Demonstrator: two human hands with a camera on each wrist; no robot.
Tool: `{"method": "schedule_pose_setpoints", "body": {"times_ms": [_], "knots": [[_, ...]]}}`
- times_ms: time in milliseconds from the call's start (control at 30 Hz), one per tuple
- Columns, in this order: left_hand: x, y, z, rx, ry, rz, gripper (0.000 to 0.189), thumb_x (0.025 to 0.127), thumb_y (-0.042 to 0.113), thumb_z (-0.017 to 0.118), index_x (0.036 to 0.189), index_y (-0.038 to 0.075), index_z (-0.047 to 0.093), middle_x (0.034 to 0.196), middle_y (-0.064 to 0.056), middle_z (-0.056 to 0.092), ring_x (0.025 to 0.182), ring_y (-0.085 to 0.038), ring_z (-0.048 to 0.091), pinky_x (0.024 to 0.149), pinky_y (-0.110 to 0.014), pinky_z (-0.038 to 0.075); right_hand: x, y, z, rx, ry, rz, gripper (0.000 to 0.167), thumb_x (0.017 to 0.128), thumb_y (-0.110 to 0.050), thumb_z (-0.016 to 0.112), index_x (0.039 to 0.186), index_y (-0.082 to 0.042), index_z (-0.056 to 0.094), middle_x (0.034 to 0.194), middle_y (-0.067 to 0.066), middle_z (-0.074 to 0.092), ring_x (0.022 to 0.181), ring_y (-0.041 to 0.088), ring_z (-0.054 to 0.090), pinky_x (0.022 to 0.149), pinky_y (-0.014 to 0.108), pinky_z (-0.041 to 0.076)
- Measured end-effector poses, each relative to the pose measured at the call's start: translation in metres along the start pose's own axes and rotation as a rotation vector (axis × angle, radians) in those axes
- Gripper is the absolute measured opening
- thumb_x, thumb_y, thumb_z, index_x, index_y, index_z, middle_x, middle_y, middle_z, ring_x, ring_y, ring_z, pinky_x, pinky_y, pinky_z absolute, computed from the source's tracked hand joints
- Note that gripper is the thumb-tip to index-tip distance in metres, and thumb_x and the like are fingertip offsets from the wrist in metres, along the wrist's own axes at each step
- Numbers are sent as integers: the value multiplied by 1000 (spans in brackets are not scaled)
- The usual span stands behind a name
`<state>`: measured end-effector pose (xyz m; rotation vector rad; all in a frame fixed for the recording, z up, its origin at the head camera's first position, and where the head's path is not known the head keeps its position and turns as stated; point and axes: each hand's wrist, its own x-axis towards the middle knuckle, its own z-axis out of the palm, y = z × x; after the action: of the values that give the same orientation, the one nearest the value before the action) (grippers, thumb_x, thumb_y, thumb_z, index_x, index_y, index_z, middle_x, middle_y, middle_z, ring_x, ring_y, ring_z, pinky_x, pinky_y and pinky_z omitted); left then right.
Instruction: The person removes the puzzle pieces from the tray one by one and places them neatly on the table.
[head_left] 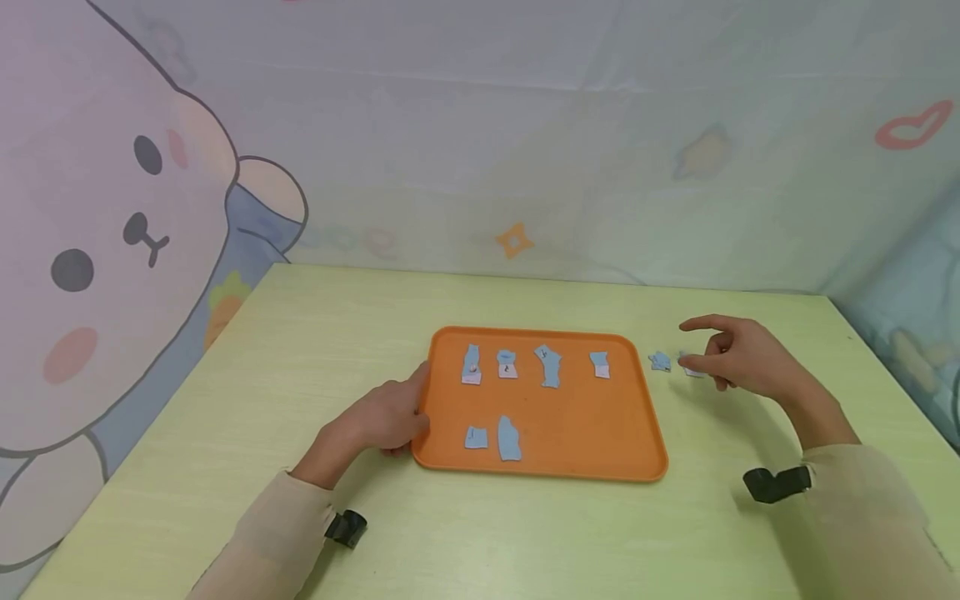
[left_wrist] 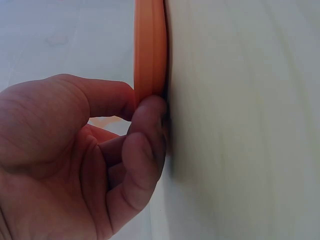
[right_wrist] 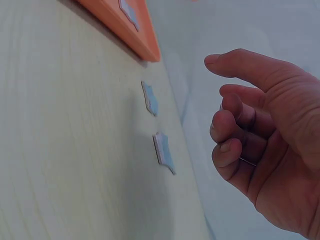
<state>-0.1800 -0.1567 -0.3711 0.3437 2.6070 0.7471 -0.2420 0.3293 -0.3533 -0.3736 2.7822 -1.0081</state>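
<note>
An orange tray (head_left: 577,437) lies on the table, with several torn-edged blue and white paper pieces in it. Along its left side, my left hand (head_left: 386,415) pinches the rim; the left wrist view shows the thumb against the tray's edge (left_wrist: 150,50) and fingers curled at its underside. Two more pieces lie right of the tray: a blue scrap (head_left: 660,361) and another piece (head_left: 696,372), partly covered by my right hand (head_left: 753,362) in the head view. That hand hovers above the table, index finger extended and other fingers loosely bent, holding nothing.
The pale yellow-green table (head_left: 525,542) runs back to a light cloth backdrop (head_left: 480,150) with printed figures. Inside the tray, one row of pieces sits near the far rim; a blue strip (head_left: 508,439) and a small blue piece (head_left: 476,437) lie nearer the front.
</note>
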Motion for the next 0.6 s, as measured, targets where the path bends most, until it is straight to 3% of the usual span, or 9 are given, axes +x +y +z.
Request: {"method": "schedule_pose_setpoints", "body": {"times_ms": [267, 600], "knots": [[1, -1, 1, -1, -6, -2, 77, 96, 2, 48, 165, -1, 15, 57, -4, 55, 47, -15, 49, 48, -26, 41, -3, -17, 11, 9, 15, -17, 59, 95, -32, 79, 145, -9, 58, 70, 5, 60, 58, 33, 61, 53, 30, 41], [0, 0, 0, 1, -4, 2, 78, 96, 2, 48, 165, -2, 14, 58, -3, 55, 47, -15, 49, 48, -26, 42, -10, -34, 21, 12, 9, -37, 55, 94, -30, 80, 142, -10, 61, 74, 6, 61, 59, 32, 61, 54, 31, 42]]}}
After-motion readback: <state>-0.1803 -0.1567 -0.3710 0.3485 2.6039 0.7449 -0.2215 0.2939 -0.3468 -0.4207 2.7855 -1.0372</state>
